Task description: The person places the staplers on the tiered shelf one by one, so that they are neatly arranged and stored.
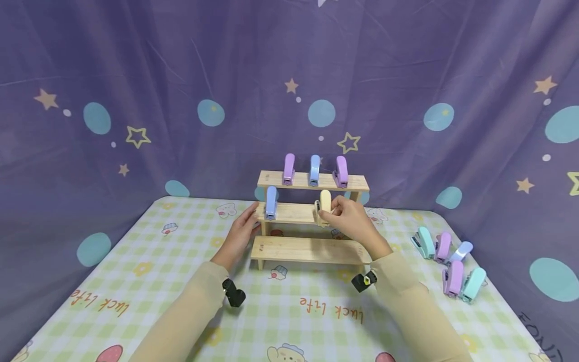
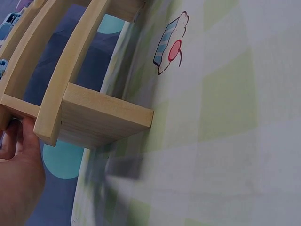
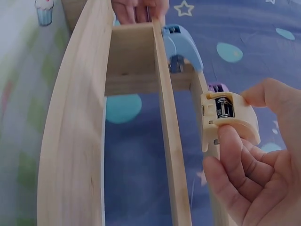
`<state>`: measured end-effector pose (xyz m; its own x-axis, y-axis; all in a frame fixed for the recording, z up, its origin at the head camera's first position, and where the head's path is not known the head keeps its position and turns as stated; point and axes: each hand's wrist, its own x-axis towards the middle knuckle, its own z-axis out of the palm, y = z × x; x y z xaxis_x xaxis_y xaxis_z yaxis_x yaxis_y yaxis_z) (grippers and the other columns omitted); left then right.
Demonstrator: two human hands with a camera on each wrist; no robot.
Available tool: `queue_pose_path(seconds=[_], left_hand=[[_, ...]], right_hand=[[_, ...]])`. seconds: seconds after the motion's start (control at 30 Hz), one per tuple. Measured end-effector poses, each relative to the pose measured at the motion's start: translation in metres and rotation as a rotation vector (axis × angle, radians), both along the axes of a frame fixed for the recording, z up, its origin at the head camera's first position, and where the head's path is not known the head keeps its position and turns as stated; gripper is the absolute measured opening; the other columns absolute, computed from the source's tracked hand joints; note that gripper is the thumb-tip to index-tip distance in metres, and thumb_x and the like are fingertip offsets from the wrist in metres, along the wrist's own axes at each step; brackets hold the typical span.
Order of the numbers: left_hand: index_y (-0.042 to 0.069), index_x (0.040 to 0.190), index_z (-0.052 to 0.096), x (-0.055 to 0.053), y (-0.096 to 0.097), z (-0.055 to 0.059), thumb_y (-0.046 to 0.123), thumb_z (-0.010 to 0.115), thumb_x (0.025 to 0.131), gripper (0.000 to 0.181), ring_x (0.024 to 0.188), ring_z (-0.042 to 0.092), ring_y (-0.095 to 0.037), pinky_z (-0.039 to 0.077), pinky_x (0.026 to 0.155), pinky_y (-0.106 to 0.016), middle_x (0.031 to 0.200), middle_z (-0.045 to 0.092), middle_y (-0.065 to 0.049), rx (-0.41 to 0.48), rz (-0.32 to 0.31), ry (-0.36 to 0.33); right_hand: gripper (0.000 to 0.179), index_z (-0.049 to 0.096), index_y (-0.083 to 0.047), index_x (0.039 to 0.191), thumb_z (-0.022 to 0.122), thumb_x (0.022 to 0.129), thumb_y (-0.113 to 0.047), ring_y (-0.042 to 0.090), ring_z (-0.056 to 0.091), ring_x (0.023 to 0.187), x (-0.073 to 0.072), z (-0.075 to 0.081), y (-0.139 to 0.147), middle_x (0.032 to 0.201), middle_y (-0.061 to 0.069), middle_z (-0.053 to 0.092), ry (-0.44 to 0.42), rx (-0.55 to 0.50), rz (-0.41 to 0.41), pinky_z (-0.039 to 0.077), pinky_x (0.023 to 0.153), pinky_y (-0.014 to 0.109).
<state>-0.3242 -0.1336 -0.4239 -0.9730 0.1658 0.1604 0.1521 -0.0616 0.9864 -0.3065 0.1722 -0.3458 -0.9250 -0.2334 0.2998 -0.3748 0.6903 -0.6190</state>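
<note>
A pale yellow stapler (image 1: 325, 202) stands nearly upright at the right part of the middle tier of a three-tier wooden rack (image 1: 312, 250). My right hand (image 1: 355, 218) pinches it from the right between thumb and fingers. The right wrist view shows the stapler's metal front (image 3: 225, 107) close over the board's edge. At the rack's left side, my left hand (image 1: 240, 233) grips the end of the middle tier, its fingers (image 2: 29, 136) partly hidden behind the wood. A blue stapler (image 1: 271, 203) stands on that tier near this hand.
On the top tier stand a purple stapler (image 1: 288, 169), a blue stapler (image 1: 314, 170) and another purple stapler (image 1: 341, 172). Several more staplers, among them a teal one (image 1: 473, 284), lie on the checked tablecloth at the right. A purple curtain (image 1: 253, 60) hangs behind the table.
</note>
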Motion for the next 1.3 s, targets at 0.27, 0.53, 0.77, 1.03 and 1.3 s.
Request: queue_pose_path(seconds=[0.27, 0.53, 0.77, 1.03, 1.3], left_hand=[[0.017, 0.160, 0.025, -0.002, 0.000, -0.001, 0.029, 0.040, 0.111, 0.053, 0.143, 0.037, -0.024, 0.036, 0.117, -0.037, 0.162, 0.028, -0.004, 0.003, 0.016, -0.008], [0.016, 0.160, 0.025, -0.001, 0.001, -0.001, 0.027, 0.039, 0.111, 0.053, 0.143, 0.036, -0.024, 0.036, 0.117, -0.038, 0.163, 0.027, -0.004, 0.005, 0.029, -0.010], [0.017, 0.161, 0.023, -0.002, 0.001, -0.001, 0.030, 0.039, 0.111, 0.055, 0.143, 0.036, -0.025, 0.034, 0.118, -0.040, 0.162, 0.029, -0.004, -0.012, 0.017, -0.022], [0.018, 0.161, 0.023, -0.004, 0.001, -0.002, 0.030, 0.040, 0.111, 0.054, 0.143, 0.037, -0.023, 0.036, 0.117, -0.037, 0.161, 0.032, -0.004, -0.010, 0.018, -0.022], [0.018, 0.161, 0.023, -0.003, 0.001, -0.002, 0.029, 0.039, 0.111, 0.054, 0.143, 0.036, -0.024, 0.037, 0.116, -0.037, 0.162, 0.029, -0.005, -0.010, 0.022, -0.013]], right_hand=[[0.035, 0.059, -0.012, 0.094, 0.068, 0.092, -0.046, 0.019, 0.053, 0.063, -0.012, -0.001, -0.028, 0.082, 0.001, 0.064, -0.024, -0.019, 0.027, 0.047, 0.054, 0.032], [0.034, 0.058, -0.012, 0.091, 0.069, 0.093, -0.044, 0.019, 0.053, 0.061, -0.020, -0.002, -0.042, 0.077, 0.002, 0.063, -0.057, -0.057, 0.029, 0.044, 0.053, 0.032], [0.037, 0.058, -0.011, 0.091, 0.070, 0.093, -0.045, 0.019, 0.057, 0.061, -0.028, -0.006, -0.047, 0.074, 0.004, 0.063, -0.086, -0.089, 0.038, 0.043, 0.051, 0.030], [0.036, 0.058, -0.010, 0.093, 0.070, 0.092, -0.044, 0.023, 0.065, 0.069, -0.030, -0.007, -0.052, 0.078, 0.004, 0.065, -0.118, -0.105, 0.042, 0.049, 0.057, 0.030], [0.036, 0.058, -0.009, 0.094, 0.069, 0.093, -0.043, 0.028, 0.067, 0.073, -0.032, -0.008, -0.055, 0.077, 0.004, 0.066, -0.159, -0.127, 0.053, 0.050, 0.060, 0.031]])
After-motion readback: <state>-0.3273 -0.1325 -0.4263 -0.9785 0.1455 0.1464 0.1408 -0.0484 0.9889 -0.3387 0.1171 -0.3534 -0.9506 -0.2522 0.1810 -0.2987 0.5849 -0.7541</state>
